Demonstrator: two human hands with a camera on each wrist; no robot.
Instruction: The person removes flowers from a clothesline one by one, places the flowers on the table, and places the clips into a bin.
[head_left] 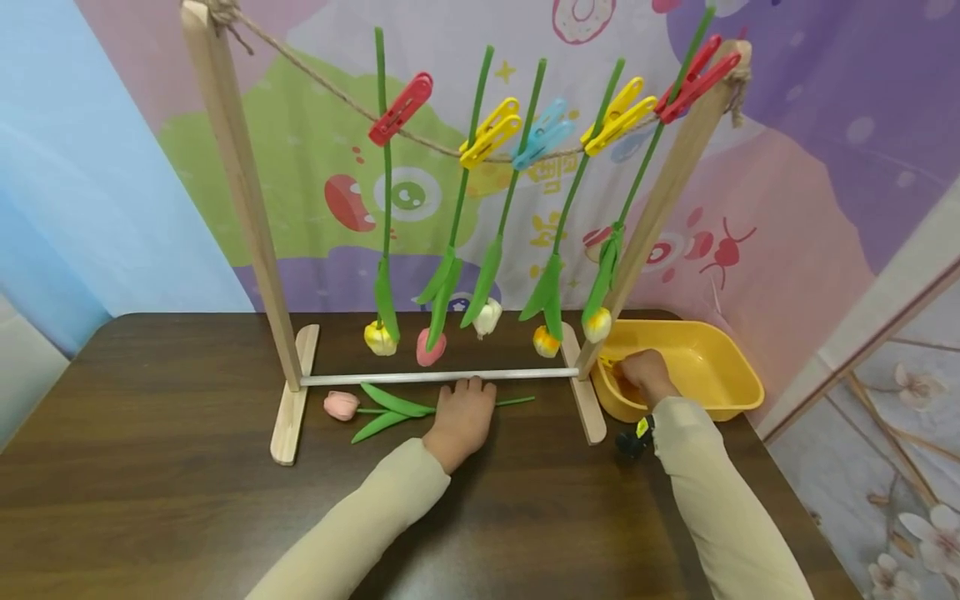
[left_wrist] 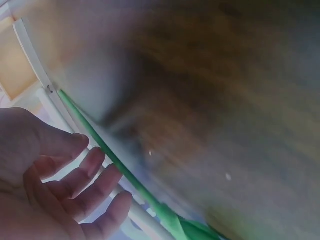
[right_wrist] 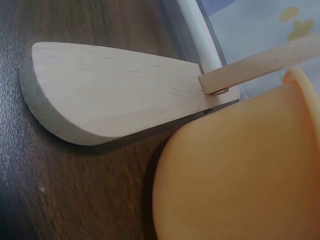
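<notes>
A pink tulip with green leaves lies on the table below the rack's white rod. My left hand rests over its stem; in the left wrist view the fingers are loosely bent, their tips beside the stem. Inside the yellow basin, my right hand has its fingers bent around a yellow clothespin, which is mostly hidden. The right wrist view does not show this hand, only the basin's outer wall and the rack's foot.
Several tulips hang upside down from a twine line, held by red, yellow and blue clothespins. Wooden posts carry the line, with a white rod joining their feet. A patterned cloth hangs behind.
</notes>
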